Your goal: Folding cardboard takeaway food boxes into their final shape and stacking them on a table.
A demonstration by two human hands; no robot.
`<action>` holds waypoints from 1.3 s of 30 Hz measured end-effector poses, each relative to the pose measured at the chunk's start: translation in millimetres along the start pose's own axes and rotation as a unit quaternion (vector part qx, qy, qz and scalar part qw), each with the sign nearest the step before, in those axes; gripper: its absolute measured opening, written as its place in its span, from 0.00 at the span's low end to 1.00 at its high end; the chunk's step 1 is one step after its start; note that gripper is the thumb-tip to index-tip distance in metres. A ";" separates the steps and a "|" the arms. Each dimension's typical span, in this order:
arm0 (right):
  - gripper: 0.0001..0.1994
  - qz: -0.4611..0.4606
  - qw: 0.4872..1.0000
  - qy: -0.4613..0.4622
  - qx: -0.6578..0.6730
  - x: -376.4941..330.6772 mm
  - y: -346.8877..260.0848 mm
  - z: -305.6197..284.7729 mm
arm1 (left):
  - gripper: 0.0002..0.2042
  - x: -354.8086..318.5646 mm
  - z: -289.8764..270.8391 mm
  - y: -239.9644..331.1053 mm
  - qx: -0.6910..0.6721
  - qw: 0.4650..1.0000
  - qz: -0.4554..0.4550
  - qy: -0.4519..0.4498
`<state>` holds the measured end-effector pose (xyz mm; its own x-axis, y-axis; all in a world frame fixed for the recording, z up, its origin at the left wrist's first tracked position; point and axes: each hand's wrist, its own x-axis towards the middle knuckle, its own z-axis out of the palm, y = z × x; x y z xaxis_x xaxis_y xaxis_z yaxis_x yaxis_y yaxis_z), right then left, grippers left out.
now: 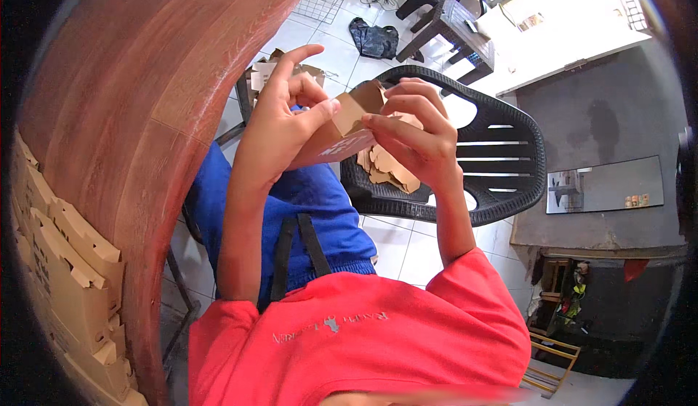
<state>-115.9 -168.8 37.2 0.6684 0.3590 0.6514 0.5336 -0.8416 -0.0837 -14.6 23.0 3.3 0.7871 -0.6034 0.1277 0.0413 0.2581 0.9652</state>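
A small brown cardboard box [340,144], partly folded with raised flaps and pale print on its side, is held up above my lap. My left hand [280,119] pinches its left edge between thumb and bent finger, another finger stretched up and away. At the box's right end, my right hand [418,122] grips a flap with thumb and fingers. The box's underside is hidden. Just beyond and below it, several flat cut cardboard pieces [390,170] lie on the seat of a black plastic chair [509,151].
A brown wood-look tabletop [167,64] curves along my left. Stacks of flat cardboard blanks [69,275] lie at its lower left. More cardboard [313,73] shows behind my left hand. A dark bag [373,37] and a small dark table [458,31] stand on the tiled floor farther off.
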 end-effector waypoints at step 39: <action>0.16 0.044 0.998 0.038 -0.040 -7.7 -24.3 -5.8 | 0.45 -16.3 14.6 23.9 -0.089 0.992 0.012 -0.092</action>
<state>-137.1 -153.5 38.6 0.6684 0.2536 0.6992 0.4292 -0.8993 -0.0841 -35.4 28.0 27.6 0.6642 -0.7187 0.2055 0.1451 0.3937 0.9077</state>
